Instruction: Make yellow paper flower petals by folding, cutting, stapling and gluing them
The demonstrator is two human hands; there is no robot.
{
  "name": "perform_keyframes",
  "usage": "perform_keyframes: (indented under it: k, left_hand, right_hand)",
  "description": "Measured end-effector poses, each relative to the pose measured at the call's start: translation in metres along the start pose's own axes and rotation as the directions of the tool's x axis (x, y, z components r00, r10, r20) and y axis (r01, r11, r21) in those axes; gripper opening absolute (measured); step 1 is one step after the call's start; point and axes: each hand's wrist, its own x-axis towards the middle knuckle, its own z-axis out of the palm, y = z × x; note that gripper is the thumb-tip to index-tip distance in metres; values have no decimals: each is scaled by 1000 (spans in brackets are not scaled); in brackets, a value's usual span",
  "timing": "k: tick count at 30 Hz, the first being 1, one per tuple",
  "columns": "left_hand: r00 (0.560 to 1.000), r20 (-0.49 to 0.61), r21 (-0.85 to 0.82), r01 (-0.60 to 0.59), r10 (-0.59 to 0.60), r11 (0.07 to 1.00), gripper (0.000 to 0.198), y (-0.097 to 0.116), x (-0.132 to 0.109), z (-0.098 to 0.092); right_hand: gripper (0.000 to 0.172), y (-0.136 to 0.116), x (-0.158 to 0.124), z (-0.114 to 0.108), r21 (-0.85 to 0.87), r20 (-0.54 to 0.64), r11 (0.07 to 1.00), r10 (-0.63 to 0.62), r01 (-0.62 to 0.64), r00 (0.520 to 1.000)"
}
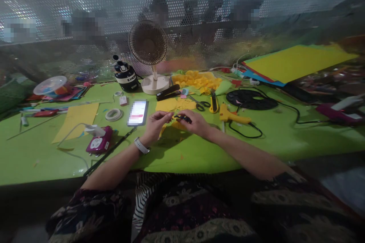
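My left hand [155, 123] is closed in a pinch on a small piece of yellow paper [170, 124] just above the green table [199, 152]. My right hand [194, 121] is closed around small black-handled scissors [182, 117], whose tip meets the paper between my two hands. A white watch band sits on my left wrist. Both hands hover over the table's middle, just right of a lit phone [137, 112].
A small fan [148, 51] and a dark jug [125, 76] stand at the back. A yellow glue gun [232, 115], a utility knife [213, 102], larger scissors [200, 103], tape rolls [113, 114], a pink power bank [99, 143], yellow sheets [77, 119] and a paper stack [293, 60] lie around.
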Motion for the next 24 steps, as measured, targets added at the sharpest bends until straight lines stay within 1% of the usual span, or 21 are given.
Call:
perform_keyframes:
  k: [3,7,11,16,19,24]
  left_hand:
    - [999,-12,24,-31,31,999,28,-2,0,-1]
    - [999,1,27,-35,35,999,29,-4,1,-2]
    - [999,-4,22,-33,33,999,30,-5,0,-1]
    - [1000,4,6,3,-3,1000,33,-4,1,0]
    - [999,36,-7,39,-39,999,35,-3,0,0]
    - [998,23,-32,51,-50,998,35,0,-2,1]
  right_hand:
    - [22,0,1,1,-11,9,1000,-18,19,1000]
    - [27,-2,2,0,-9,27,1000,6,-5,1000]
    - [28,0,4,0,-13,42,1000,23,-23,999]
    - [31,4,4,0,39,53,999,-16,14,998]
    - [30,6,4,1,48,71,999,-6,2,997]
    - [30,4,2,1,27,86,1000,-3,1,996]
